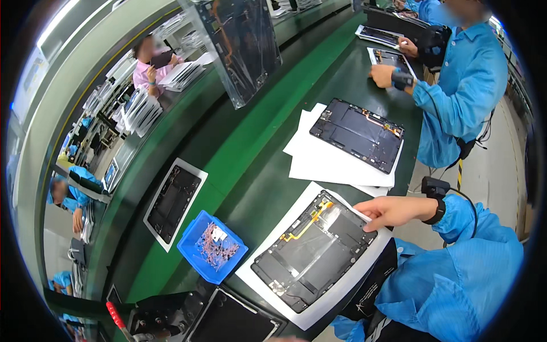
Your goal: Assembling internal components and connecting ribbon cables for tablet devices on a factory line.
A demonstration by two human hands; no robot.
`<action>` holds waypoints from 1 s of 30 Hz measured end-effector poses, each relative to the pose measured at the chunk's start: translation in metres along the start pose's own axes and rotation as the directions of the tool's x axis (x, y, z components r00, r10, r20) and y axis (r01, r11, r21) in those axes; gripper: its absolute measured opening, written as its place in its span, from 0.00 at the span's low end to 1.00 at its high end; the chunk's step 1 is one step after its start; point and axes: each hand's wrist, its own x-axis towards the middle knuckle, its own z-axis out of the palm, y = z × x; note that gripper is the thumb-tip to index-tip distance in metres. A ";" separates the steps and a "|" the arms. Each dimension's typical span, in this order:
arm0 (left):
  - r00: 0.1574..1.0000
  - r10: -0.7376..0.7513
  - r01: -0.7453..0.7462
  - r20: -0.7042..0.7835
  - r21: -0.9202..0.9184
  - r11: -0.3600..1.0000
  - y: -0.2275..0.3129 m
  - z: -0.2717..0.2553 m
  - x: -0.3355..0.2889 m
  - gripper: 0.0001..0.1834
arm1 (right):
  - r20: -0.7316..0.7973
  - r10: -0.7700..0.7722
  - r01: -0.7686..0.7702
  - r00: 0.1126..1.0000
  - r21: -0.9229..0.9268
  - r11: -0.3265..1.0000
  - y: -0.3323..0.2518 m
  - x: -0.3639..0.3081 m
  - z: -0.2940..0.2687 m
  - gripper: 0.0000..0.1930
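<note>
A dark tablet housing (319, 245) with a yellow flex cable lies open side up on a white sheet (256, 268) before me. My right hand (390, 211) is closed at its upper right edge, thumb on the rim and fingers beside it. A black wristband with a small box is on that wrist. Only a sliver of my left hand (288, 339) shows at the bottom edge, so its fingers are hidden. It is nearest a black flat panel (233, 319) in a frame. A blue bin (196, 268) of small parts with thin pinkish wires stands left of the housing.
Another tablet housing (359, 134) rests on white sheets farther along the green bench. One more (174, 205) lies on the left. A bagged housing (236, 51) hangs overhead. At lower left is a fixture with a red handle (114, 314). A co-worker (461, 85) handles housings at upper right.
</note>
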 end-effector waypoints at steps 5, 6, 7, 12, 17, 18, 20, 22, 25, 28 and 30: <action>0.835 0.079 -0.207 0.545 0.178 0.962 0.004 0.029 0.044 0.07 | 0.095 -0.460 0.199 0.883 -0.963 0.182 -0.103 0.016 -0.002 0.14; 0.805 0.098 -0.247 0.586 0.180 0.952 0.003 0.035 0.048 0.06 | 0.224 -0.661 0.447 0.716 -0.875 0.188 -0.121 0.041 0.012 0.14; 0.761 0.155 -0.335 0.630 0.176 0.926 -0.006 0.038 0.049 0.05 | 0.294 -0.824 0.668 0.485 -0.732 0.132 -0.138 0.073 0.032 0.14; 0.717 0.114 -0.275 0.688 0.128 0.953 -0.031 0.069 0.054 0.06 | 0.672 -0.594 0.784 0.442 -0.611 -0.108 -0.152 0.224 0.142 0.09; 0.777 0.158 -0.235 0.610 0.049 0.971 -0.040 0.075 0.050 0.07 | 0.843 -0.343 0.657 0.415 -0.538 -0.528 -0.121 0.315 0.178 0.06; 0.785 0.168 -0.229 0.596 0.028 0.973 -0.041 0.073 0.050 0.07 | 0.837 -0.349 0.672 0.422 -0.547 -0.499 -0.127 0.313 0.181 0.06; 0.774 0.211 -0.258 0.597 -0.008 0.966 -0.044 0.074 0.048 0.07 | 0.784 -0.500 0.735 0.368 -0.574 -0.360 -0.142 0.290 0.167 0.07; 0.772 0.218 -0.275 0.596 0.005 0.961 -0.043 0.075 0.048 0.07 | 0.662 -0.677 0.804 0.321 -0.568 -0.175 -0.157 0.271 0.154 0.08; 0.792 0.096 -0.073 0.603 -0.063 0.995 -0.040 0.071 0.048 0.07 | 0.328 -0.696 0.734 0.638 -0.530 0.424 -0.172 0.240 0.145 0.11; 0.716 -0.252 0.533 0.652 -0.277 0.799 -0.035 0.064 0.054 0.10 | 0.234 -0.623 0.664 0.746 -0.184 0.725 -0.161 0.203 0.129 0.12; 0.574 -0.444 0.815 0.688 -0.432 0.385 -0.024 0.060 0.070 0.16 | 0.166 -0.616 0.613 0.770 0.077 0.786 -0.145 0.169 0.119 0.11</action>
